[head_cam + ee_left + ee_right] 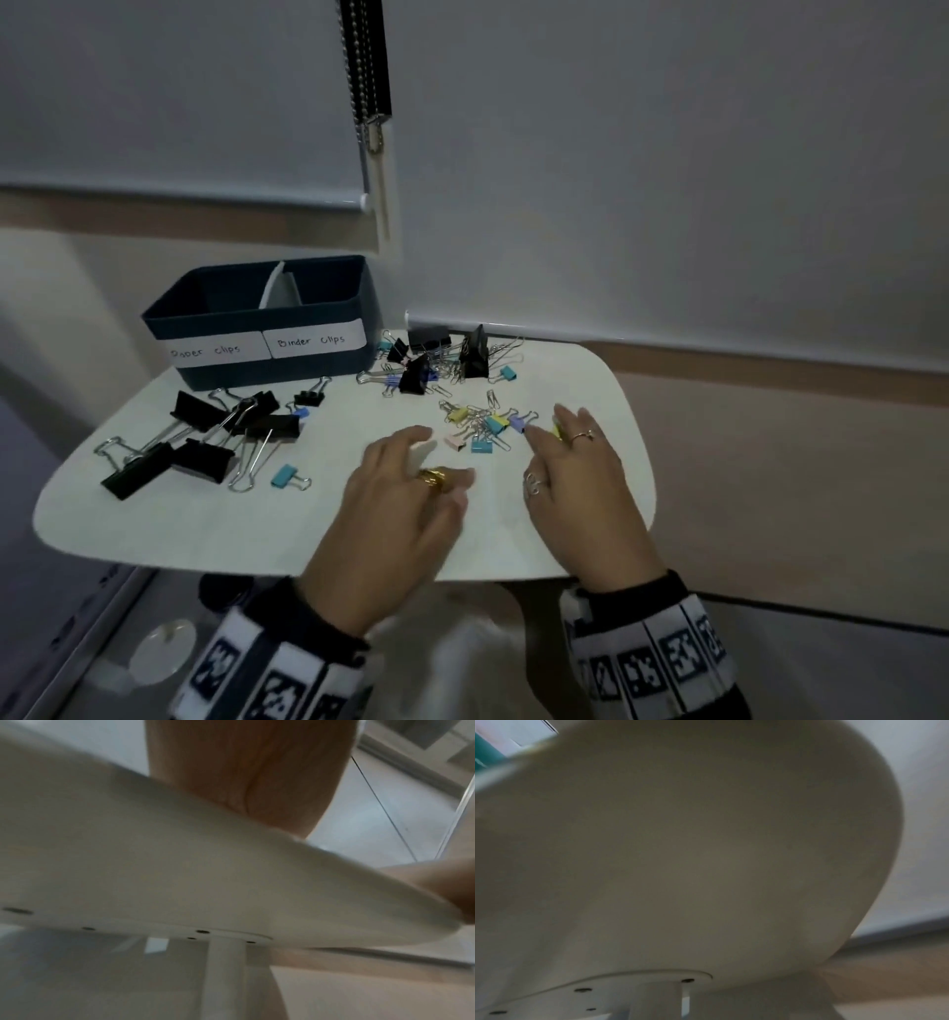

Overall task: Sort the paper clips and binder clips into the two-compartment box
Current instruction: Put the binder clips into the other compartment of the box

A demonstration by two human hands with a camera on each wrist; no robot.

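Note:
A dark blue two-compartment box [328,367] stands at the table's back left, labelled "Paper clips" and "Binder clips". Several large black binder clips [205,442] lie in front of it. A mixed pile of black clips and wire clips [441,360] sits at the back centre. Small coloured binder clips [481,445] and silver paper clips [477,424] are scattered mid-table. My left hand [426,462] hovers just left of a pink clip [455,442], holding nothing. My right hand [554,431] lies spread at the right of this scatter, a yellow clip [557,430] peeking between its fingers. Both wrist views miss the fingers.
The white table [205,519] is small with rounded edges close on every side. A lone teal clip [284,476] lies front left. A blind's bead chain [367,77] hangs behind the box. Both wrist views show the table's underside [706,841] and pedestal [226,973].

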